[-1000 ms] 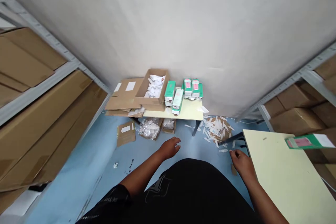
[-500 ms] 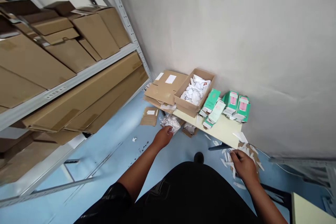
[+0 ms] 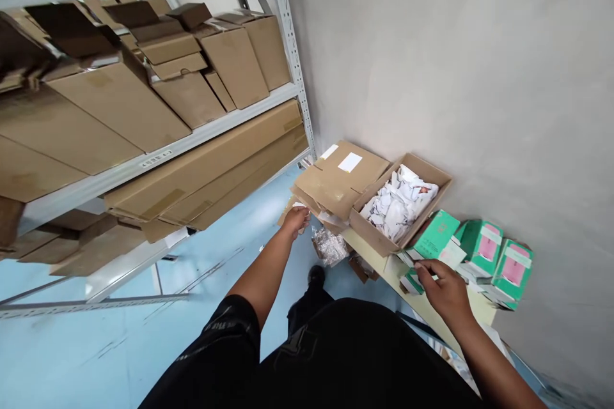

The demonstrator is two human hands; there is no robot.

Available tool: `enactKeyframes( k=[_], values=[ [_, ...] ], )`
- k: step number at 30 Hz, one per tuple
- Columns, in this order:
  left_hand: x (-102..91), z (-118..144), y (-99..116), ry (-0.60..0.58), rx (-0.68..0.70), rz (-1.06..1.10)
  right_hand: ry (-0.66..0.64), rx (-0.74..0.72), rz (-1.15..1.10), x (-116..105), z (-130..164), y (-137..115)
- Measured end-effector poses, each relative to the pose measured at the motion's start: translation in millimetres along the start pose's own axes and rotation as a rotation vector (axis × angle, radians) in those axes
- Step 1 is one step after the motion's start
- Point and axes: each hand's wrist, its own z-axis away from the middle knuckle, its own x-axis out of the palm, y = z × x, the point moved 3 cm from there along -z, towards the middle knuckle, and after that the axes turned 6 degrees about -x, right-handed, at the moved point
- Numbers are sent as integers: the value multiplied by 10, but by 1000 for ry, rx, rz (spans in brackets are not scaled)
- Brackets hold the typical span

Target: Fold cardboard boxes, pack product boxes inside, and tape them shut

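Observation:
My left hand [image 3: 295, 221] hangs in front of the stack of flattened cardboard [image 3: 330, 185], fingers loosely bent and the thumb apart. I see nothing in it. My right hand [image 3: 445, 289] is over the table edge, in front of the green boxes [image 3: 437, 234]. Its thumb and forefinger come together in a pinch; whatever may be between them is too small to make out. Left of the green boxes stands an open carton [image 3: 380, 241] filled with crumpled white paper [image 3: 400, 201].
A grey metal rack [image 3: 230, 116] loaded with brown cartons [image 3: 235, 64] stands on the left. Below the table's left end lies clear plastic wrap [image 3: 330, 246] on the blue floor [image 3: 211, 307]. A pale table [image 3: 432, 314] runs along the grey wall [image 3: 455, 77].
The view has shifted left and closer to the table, so the rack and boxes appear farther right. My left hand has moved away from the plastic wrap; my right hand now overlaps the table.

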Motion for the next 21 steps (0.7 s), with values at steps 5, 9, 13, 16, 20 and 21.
enactKeyframes(
  k=[5, 9, 13, 16, 20, 21],
  values=[
    [87, -989, 281, -34, -110, 89, 67, 93, 50, 413, -245, -299],
    [205, -1536, 345, -58, -154, 60, 100, 133, 108, 748, -370, -690],
    [186, -1743, 356, -80, -100, -15, 131, 127, 152, 943, -514, -1001],
    [39, -1760, 398, -53, -29, -99, 121, 127, 184, 1020, -634, -1113],
    [-205, -1701, 563, -11, 116, -265, 92, 99, 213, 1114, -841, -1241],
    [-249, -1675, 625, -18, 174, -350, 82, 88, 219, 1142, -895, -1279]
  ],
)
